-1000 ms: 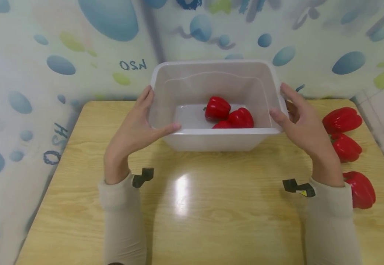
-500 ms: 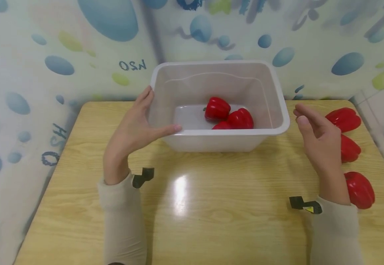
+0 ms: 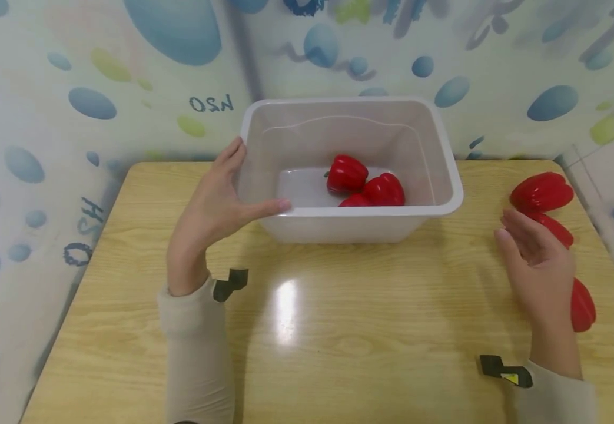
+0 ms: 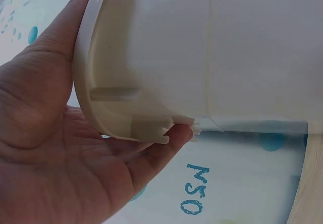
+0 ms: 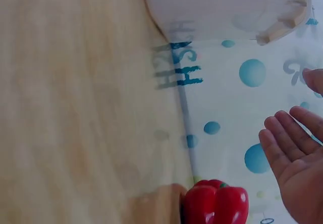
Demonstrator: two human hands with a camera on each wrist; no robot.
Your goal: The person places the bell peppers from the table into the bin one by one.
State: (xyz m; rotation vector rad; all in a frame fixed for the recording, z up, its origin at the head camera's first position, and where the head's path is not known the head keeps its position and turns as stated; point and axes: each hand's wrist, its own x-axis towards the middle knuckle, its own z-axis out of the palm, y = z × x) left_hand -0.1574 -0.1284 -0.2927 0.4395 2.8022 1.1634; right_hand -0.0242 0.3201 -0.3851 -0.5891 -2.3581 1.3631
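Observation:
A white plastic bin (image 3: 338, 229) stands at the back of the table with three red bell peppers (image 3: 347, 174) inside, one partly hidden by the front wall. My left hand (image 3: 208, 206) grips the bin's left end. Its thumb lies over the front rim, and in the left wrist view the fingertips (image 4: 180, 135) curl under the rim. On the right, my right hand (image 3: 542, 274) hovers over the table holding nothing, fingers loosely extended. Beside it is a column of three more bell peppers (image 3: 541, 192); the hand partly covers the nearer two. One bell pepper (image 5: 216, 204) shows in the right wrist view.
The light wooden table (image 3: 359, 330) runs along a wall (image 3: 375, 53) patterned with blue and green spots. The bin's far side is close to that wall. The loose peppers lie near the table's right edge.
My right hand has let go of the bin's right end and moved right and toward me, near the loose peppers. The left hand and the bin have stayed in place.

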